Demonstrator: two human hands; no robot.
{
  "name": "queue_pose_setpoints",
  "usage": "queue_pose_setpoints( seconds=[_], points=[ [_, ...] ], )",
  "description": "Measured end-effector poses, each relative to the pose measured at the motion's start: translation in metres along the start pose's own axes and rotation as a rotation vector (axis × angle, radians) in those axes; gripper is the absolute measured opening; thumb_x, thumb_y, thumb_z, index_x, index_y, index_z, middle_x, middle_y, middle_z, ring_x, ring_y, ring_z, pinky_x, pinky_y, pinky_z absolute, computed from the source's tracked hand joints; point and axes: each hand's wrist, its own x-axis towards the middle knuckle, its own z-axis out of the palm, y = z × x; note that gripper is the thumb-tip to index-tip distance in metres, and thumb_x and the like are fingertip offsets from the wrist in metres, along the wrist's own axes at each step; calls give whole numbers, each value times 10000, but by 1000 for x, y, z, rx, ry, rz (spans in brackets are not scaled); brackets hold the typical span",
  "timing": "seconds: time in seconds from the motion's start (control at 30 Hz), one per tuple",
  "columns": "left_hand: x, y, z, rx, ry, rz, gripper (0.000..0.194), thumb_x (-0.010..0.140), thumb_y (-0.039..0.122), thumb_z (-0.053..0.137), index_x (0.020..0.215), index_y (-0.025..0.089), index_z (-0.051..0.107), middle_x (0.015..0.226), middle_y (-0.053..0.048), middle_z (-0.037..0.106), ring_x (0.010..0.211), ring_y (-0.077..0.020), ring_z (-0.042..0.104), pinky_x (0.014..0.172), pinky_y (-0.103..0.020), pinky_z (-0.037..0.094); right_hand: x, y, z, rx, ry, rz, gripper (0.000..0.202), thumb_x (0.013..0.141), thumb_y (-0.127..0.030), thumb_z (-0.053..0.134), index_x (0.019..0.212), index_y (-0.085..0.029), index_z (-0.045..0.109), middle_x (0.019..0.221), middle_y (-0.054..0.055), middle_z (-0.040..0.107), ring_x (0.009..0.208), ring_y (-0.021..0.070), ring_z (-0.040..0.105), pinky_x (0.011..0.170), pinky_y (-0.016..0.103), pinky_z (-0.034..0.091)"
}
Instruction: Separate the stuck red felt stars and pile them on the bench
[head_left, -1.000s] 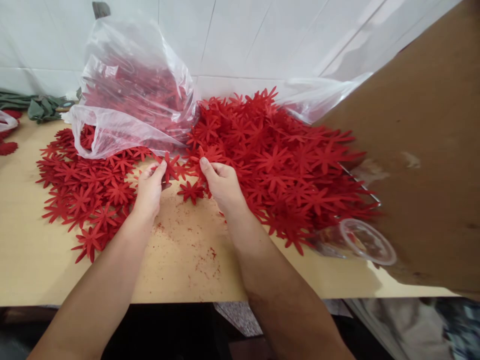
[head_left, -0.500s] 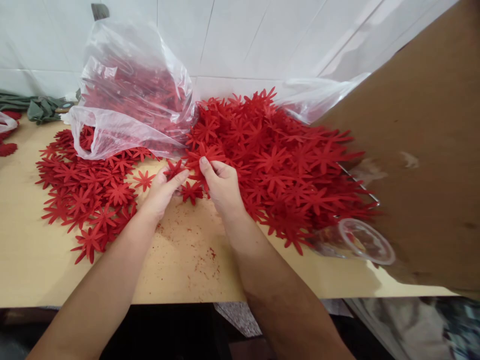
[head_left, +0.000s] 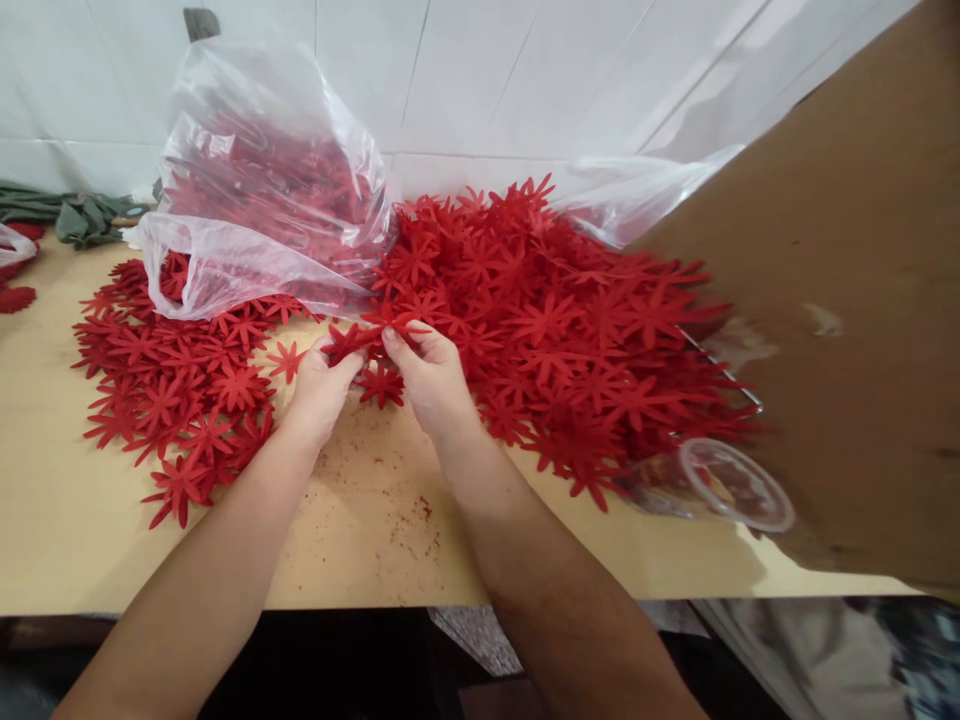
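Red flower-shaped cutouts with long narrow petals lie all around my hands. My left hand point(head_left: 324, 392) pinches one red flower cutout point(head_left: 343, 343) between thumb and fingers. In my right hand point(head_left: 436, 378), thumb and fingers are closed on a second, larger-looking red cutout point(head_left: 397, 325). The two pieces meet or overlap between my fingertips; I cannot tell whether they are joined. Just below the hands, another red flower point(head_left: 382, 385) rests on the table, and a single flower point(head_left: 287, 361) lies left of my left hand.
A big pile of red flowers point(head_left: 555, 320) covers the right, a smaller pile point(head_left: 187, 390) the left. Behind stands a clear plastic bag point(head_left: 270, 190) full of red pieces. A clear plastic cup point(head_left: 739, 485) lies beside a large cardboard box point(head_left: 847, 300). Red crumbs speckle the table point(head_left: 360, 560).
My right hand has moved slightly left with its cutout, bringing it against the one in my left hand. The left hand has shifted only a little.
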Motion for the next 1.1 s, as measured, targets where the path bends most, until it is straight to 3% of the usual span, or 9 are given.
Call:
queue_pose_setpoints(
  seconds=[0.2, 0.27, 0.43, 0.67, 0.77, 0.87, 1.0, 1.07, 1.1],
  points=[
    [2, -3, -1, 38, 18, 43, 147, 664, 213, 641, 791, 159, 590, 691, 6, 630, 675, -95, 579, 705, -248, 452, 3, -3, -4, 12, 175, 42, 181, 653, -317, 650, 665, -206, 508, 611, -40, 562, 527, 92, 523, 545, 261, 491],
    [1, -1, 0, 45, 21, 32, 180, 665, 257, 660, 798, 161, 586, 738, -7, 643, 703, -97, 583, 721, -250, 453, 3, -4, -3, -20, 164, -22, 148, 674, -299, 628, 665, -204, 515, 626, -30, 569, 551, 95, 529, 571, 263, 496],
    [-4, 1, 4, -2, -149, 50, 326, 595, 262, 726, 879, 166, 599, 826, -30, 665, 794, -123, 600, 779, -266, 451, 2, 1, 0, -101, 118, -158, 79, 686, -255, 602, 700, -194, 553, 710, -2, 606, 665, 107, 559, 682, 271, 485],
    [-1, -4, 6, 31, -76, 113, 70, 688, 156, 598, 758, 160, 593, 624, 32, 583, 644, -82, 552, 732, -252, 443, 0, 8, 3, -206, 85, -208, 107, 723, -299, 574, 745, -194, 568, 747, 5, 600, 702, 112, 568, 717, 285, 482],
    [-2, -3, 6, 24, -88, 97, 53, 689, 126, 589, 729, 157, 572, 582, 53, 547, 564, -59, 507, 653, -220, 430, 8, 5, -11, -205, 190, -247, 137, 734, -330, 570, 749, -196, 544, 700, -14, 575, 622, 91, 543, 647, 263, 486],
    [-3, -1, 5, 37, -30, 57, 59, 689, 118, 587, 698, 153, 540, 529, 72, 502, 479, -44, 440, 553, -199, 389, 25, 4, -41, -256, 354, -292, 213, 757, -385, 539, 865, -202, 537, 777, 8, 573, 637, 102, 559, 613, 283, 498],
    [-3, 0, 5, 76, 5, 41, 55, 701, 136, 584, 694, 155, 533, 498, 74, 471, 461, -46, 417, 530, -203, 369, 37, -4, -77, -617, 637, -453, 492, 714, -421, 588, 1130, -186, 471, 1124, 134, 513, 1056, 250, 533, 854, 496, 452],
    [-2, 0, 5, 82, 6, 36, 52, 698, 126, 584, 711, 154, 542, 512, 64, 488, 505, -58, 458, 583, -216, 396, 32, -13, -79, -849, 735, -567, 594, 669, -417, 640, 1177, -169, 458, 1254, 173, 426, 1225, 310, 387, 970, 568, 331],
    [-2, -1, 5, 83, 5, 38, 58, 694, 122, 585, 720, 155, 546, 519, 61, 492, 528, -64, 476, 607, -222, 405, 28, -17, -74, -917, 714, -606, 569, 676, -415, 635, 1163, -168, 478, 1267, 173, 420, 1248, 314, 355, 993, 571, 300]
  ],
)
